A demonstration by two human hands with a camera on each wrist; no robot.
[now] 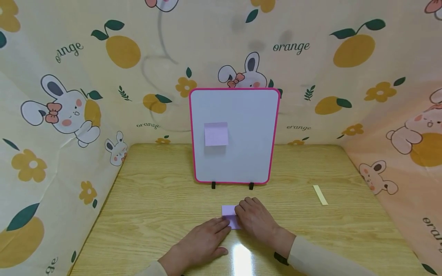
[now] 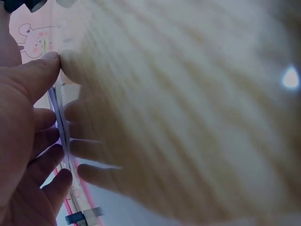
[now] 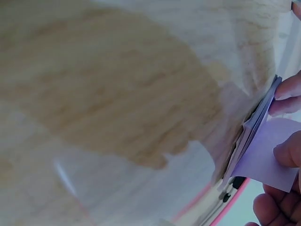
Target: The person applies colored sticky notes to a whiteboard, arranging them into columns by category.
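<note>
On the wood-grain table lies a small pad of purple sticky notes (image 3: 253,123), seen nearly edge-on in the right wrist view. My left hand (image 1: 203,239) rests flat beside it, its outstretched fingertips touching the pad's near left edge. The right hand (image 1: 256,219) pinches a purple sticky note (image 3: 265,157) between thumb and fingers. In the right wrist view this sheet stands up away from the stack. Part of the pad is hidden behind the right fingers in the head view.
Behind the hands a pink-framed whiteboard (image 1: 241,153) stands on black feet, with a light purple note (image 1: 216,135) stuck on its left half. A pale yellow strip (image 1: 320,195) lies on the table (image 1: 155,191) at right. Patterned cloth (image 1: 207,34) walls three sides.
</note>
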